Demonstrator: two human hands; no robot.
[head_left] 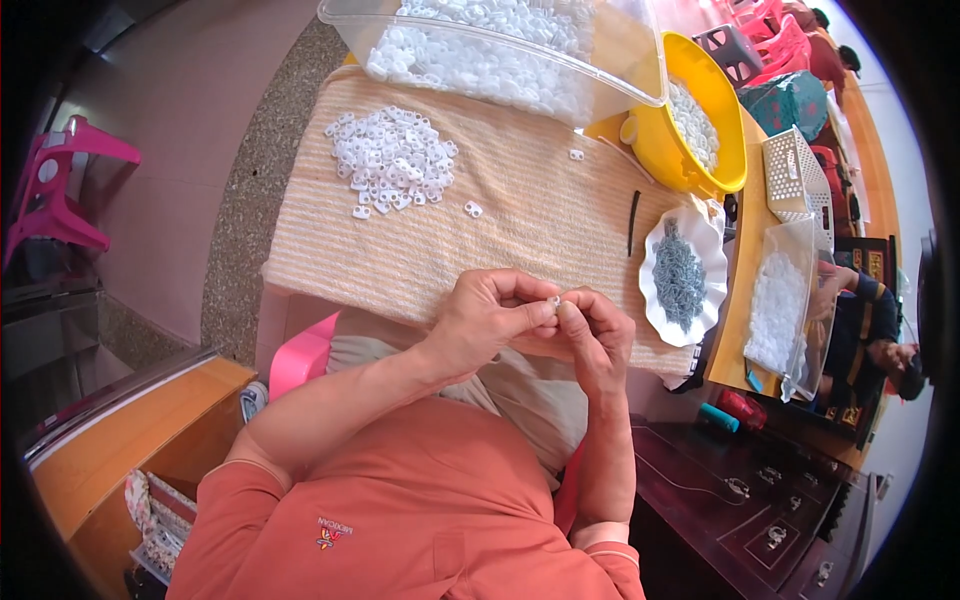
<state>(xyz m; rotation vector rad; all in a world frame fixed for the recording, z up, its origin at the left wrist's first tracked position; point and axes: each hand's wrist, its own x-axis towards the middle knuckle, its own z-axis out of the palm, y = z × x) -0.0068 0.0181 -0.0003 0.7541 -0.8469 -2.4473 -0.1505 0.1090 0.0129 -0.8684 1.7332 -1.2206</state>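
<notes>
Over the near edge of the cloth-covered table, my left hand (pixel 482 318) and my right hand (pixel 598 340) meet fingertip to fingertip. Both are closed in a pinch on a small white plastic piece (pixel 556 300), mostly covered by the fingers. To the right of my right hand, a white scalloped dish (pixel 712 300) holds a heap of thin grey metal parts (pixel 678 278), too small to tell their kind. A pile of small white plastic pieces with holes (pixel 392 158) lies at the far left of the cloth, with a loose white piece (pixel 473 209) beside it.
A clear plastic bin (pixel 480 42) of white pieces stands at the back. Right of it is a yellow tub (pixel 732 150) with more pieces. A black strip (pixel 633 222) lies near the dish. A pink stool (pixel 70 185) stands far left; another person (pixel 870 320) sits far right.
</notes>
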